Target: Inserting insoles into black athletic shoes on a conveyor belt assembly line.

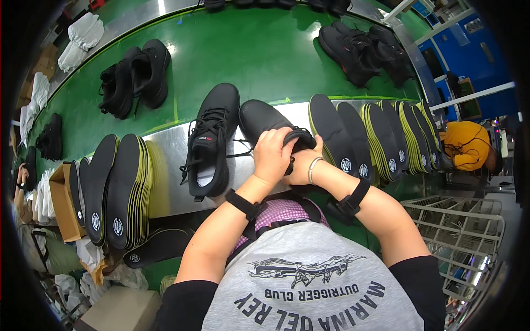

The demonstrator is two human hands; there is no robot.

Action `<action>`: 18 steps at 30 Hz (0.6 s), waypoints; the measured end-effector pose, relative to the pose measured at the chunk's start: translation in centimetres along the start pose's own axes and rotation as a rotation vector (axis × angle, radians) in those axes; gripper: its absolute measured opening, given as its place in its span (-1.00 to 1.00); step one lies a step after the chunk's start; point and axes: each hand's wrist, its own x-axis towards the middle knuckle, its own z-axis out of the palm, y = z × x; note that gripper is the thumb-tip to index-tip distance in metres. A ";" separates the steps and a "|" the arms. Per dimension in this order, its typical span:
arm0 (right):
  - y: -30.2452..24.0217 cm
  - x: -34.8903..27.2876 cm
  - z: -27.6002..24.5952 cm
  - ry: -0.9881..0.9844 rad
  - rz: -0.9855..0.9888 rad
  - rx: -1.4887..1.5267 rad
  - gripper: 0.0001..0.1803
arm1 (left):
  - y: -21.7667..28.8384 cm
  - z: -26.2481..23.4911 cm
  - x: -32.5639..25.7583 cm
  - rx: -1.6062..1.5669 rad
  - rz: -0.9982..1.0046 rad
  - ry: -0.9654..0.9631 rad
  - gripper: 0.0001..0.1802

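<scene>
A black lace-up sneaker point(264, 117) lies with its toe pointing away from me, its heel end lifted toward my body. My left hand point(270, 155) is closed on the shoe near its collar, fingers curled at the opening. Around the heel end, my right hand point(302, 165) grips the same sneaker from below and the right side. The inside of this shoe is hidden by my hands. Just left of it, a matching black sneaker point(214, 132) stands upright, laces loose and a pale lining showing inside. Both shoes are on a metal strip point(165, 165) along the green conveyor.
Stacks of black insoles with yellow-green edges flank me, one group at left point(128, 187) and one at right point(381, 138). A single insole point(159, 246) lies lower left. More black sneakers point(149, 74) sit on the green belt point(232, 49). A wire rack point(464, 220) stands at right.
</scene>
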 end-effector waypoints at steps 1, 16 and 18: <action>-0.2 -0.3 -0.4 -0.024 -0.028 0.020 -0.40 | 0.0 -0.3 -0.1 0.018 -0.029 -0.023 -0.78; -1.1 -2.9 -2.1 0.276 0.042 -0.180 -0.47 | -4.1 -16.5 -5.1 0.249 -0.532 -0.147 -0.36; -1.7 -3.2 -1.2 0.742 -0.267 -0.124 -0.73 | -2.6 -15.7 -5.8 0.436 -0.404 -0.150 -0.45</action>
